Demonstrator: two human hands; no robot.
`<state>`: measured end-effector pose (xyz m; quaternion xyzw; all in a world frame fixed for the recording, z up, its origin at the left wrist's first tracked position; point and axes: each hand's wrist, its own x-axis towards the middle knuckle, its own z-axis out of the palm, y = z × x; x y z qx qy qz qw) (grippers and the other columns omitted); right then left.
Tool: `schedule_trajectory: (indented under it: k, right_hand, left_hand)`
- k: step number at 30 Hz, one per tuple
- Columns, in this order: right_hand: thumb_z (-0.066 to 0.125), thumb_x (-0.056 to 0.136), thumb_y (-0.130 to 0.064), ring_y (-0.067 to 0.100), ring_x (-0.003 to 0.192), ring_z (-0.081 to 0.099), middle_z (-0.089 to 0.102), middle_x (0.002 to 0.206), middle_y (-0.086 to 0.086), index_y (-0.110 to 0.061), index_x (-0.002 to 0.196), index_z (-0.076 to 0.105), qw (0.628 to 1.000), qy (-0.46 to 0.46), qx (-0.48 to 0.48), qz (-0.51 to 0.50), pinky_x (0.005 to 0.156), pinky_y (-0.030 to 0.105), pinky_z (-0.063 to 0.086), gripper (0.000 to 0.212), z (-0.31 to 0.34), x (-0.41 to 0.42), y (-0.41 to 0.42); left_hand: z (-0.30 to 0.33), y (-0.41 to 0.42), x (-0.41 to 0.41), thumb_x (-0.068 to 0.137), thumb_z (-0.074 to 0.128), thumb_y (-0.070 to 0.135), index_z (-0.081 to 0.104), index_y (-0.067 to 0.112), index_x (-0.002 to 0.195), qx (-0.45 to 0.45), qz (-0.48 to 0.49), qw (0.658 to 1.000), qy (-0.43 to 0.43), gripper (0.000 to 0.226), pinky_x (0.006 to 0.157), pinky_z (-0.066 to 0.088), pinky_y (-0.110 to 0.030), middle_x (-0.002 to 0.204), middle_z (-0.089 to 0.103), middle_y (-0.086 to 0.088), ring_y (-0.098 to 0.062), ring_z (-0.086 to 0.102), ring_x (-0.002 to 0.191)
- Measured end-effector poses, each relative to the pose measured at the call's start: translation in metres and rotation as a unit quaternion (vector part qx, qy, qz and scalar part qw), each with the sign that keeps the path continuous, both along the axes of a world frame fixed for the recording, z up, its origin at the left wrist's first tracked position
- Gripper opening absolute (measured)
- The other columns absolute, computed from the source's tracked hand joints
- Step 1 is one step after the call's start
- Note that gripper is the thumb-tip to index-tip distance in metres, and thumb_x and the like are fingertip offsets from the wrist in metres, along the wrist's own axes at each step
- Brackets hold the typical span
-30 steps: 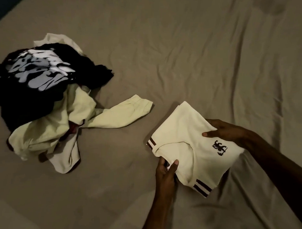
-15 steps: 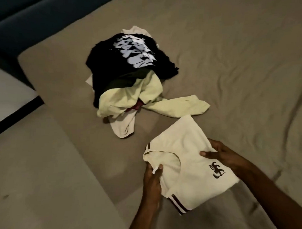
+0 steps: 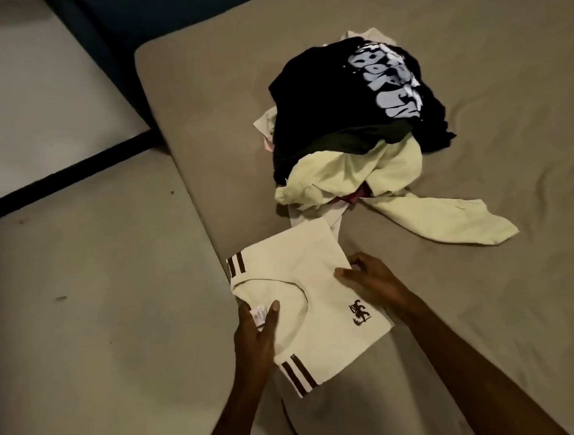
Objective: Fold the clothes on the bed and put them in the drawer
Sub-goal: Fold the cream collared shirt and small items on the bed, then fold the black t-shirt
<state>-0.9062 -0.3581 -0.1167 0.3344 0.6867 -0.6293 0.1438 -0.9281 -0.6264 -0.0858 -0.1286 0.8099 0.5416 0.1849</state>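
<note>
A folded cream shirt (image 3: 301,282) with dark sleeve stripes and a small dark emblem is held near the bed's left edge. My left hand (image 3: 255,329) grips its collar side, thumb on top by the label. My right hand (image 3: 369,276) grips the shirt's right edge, thumb on top. Behind it lies a heap of unfolded clothes: a black printed shirt (image 3: 346,95) on top and a pale yellow-green garment (image 3: 375,172) beneath, one sleeve stretched out to the right.
The brown bed sheet (image 3: 493,291) spreads wide to the right and rear. Left of the bed edge lies grey floor (image 3: 87,305), crossed by a dark strip (image 3: 66,173). No drawer is in view.
The view has swung left, showing more floor. Both hands have carried the folded cream shirt leftward to the bed's edge, keeping the same hold.
</note>
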Motion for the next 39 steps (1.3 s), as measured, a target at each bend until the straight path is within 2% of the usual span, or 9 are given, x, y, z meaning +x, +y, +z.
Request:
schedule_trajectory:
  k: [8,12,18,23,26,29,32,35,39]
  right_hand:
    - [0.076,0.078,-0.035,0.031,0.087,0.073,0.077,0.093,0.002,-0.026,0.1,0.069,0.991,0.005,0.064,-0.115,0.077,0.041,0.057,0.025,-0.003,-0.015,0.0]
    - [0.067,0.086,-0.001,0.031,0.063,0.067,0.07,0.095,0.028,-0.003,0.127,0.053,0.896,0.007,0.02,-0.443,0.051,0.031,0.054,0.044,-0.001,-0.002,0.049]
    - [0.055,0.105,-0.023,0.036,0.081,0.072,0.06,0.136,0.016,-0.019,0.153,0.026,0.796,0.099,-0.015,-0.598,0.056,0.039,0.063,0.057,0.011,-0.028,0.114]
    - [0.039,0.107,-0.005,0.012,0.049,0.063,0.069,0.077,-0.003,-0.016,0.144,0.04,0.905,0.098,0.104,-0.402,0.044,0.03,0.055,0.038,0.028,-0.088,0.15]
    - [0.064,0.086,-0.038,0.031,0.085,0.073,0.074,0.107,0.011,-0.02,0.129,0.058,0.941,0.051,0.178,-0.282,0.075,0.049,0.062,0.046,0.022,-0.121,0.188]
    - [0.063,0.077,-0.037,0.043,0.113,0.063,0.062,0.129,0.02,-0.007,0.129,0.058,0.892,-0.035,0.327,-0.31,0.096,0.049,0.052,0.06,0.046,-0.138,0.196]
    - [0.065,0.086,-0.013,0.031,0.105,0.064,0.054,0.131,0.012,-0.011,0.132,0.056,0.837,0.121,0.426,-0.323,0.088,0.038,0.05,0.047,0.08,-0.143,0.179]
    - [0.072,0.076,-0.015,0.023,0.127,0.054,0.047,0.142,0.004,-0.023,0.143,0.055,0.848,0.295,0.427,-0.108,0.105,0.036,0.046,0.07,0.093,-0.148,0.163]
    - [0.067,0.086,-0.005,0.028,0.142,0.044,0.049,0.155,0.007,-0.021,0.144,0.061,0.812,0.28,0.509,0.05,0.118,0.048,0.036,0.06,0.094,-0.164,0.156]
  left_hand:
    - [-0.013,-0.002,-0.02,0.094,0.069,0.035,0.05,0.014,0.134,-0.051,-0.02,0.998,0.027,0.049,0.083,0.056,-0.034,0.105,0.07,0.004,-0.004,0.067,0.093]
    - [-0.002,-0.002,-0.029,0.09,0.073,0.038,0.048,0.018,0.131,-0.087,0.029,0.994,0.059,0.051,0.073,0.049,-0.032,0.085,0.061,0.015,-0.009,0.063,0.075]
    - [-0.003,-0.001,-0.076,0.093,0.073,0.03,0.059,0.024,0.128,-0.045,0.1,0.99,0.091,0.038,0.072,0.051,-0.023,0.101,0.068,0.003,-0.011,0.065,0.084]
    - [-0.017,0.01,-0.112,0.092,0.075,0.019,0.071,0.02,0.115,-0.059,0.035,0.994,0.085,0.023,0.084,0.052,-0.023,0.101,0.073,0.007,0.005,0.065,0.091]
    - [-0.024,0.013,-0.12,0.091,0.076,0.02,0.072,0.023,0.11,-0.077,0.025,0.993,0.088,0.019,0.076,0.051,-0.016,0.096,0.073,0.009,-0.001,0.067,0.088]
    - [-0.023,0.017,-0.117,0.091,0.076,0.019,0.071,0.024,0.107,-0.073,0.055,0.992,0.082,0.018,0.077,0.051,-0.024,0.094,0.072,0.008,-0.012,0.068,0.089]
    - [-0.013,0.025,-0.115,0.089,0.077,0.016,0.067,0.022,0.112,-0.101,0.083,0.987,0.095,0.026,0.08,0.048,-0.032,0.096,0.07,0.006,-0.021,0.067,0.092]
    - [-0.011,0.033,-0.118,0.087,0.076,0.012,0.062,0.023,0.119,-0.155,0.068,0.976,0.137,0.037,0.083,0.049,-0.036,0.11,0.069,0.003,-0.023,0.067,0.096]
    - [-0.008,0.046,-0.127,0.079,0.076,0.003,0.06,0.015,0.123,-0.232,-0.001,0.945,0.231,0.048,0.091,0.048,-0.052,0.121,0.063,-0.004,-0.031,0.062,0.109]
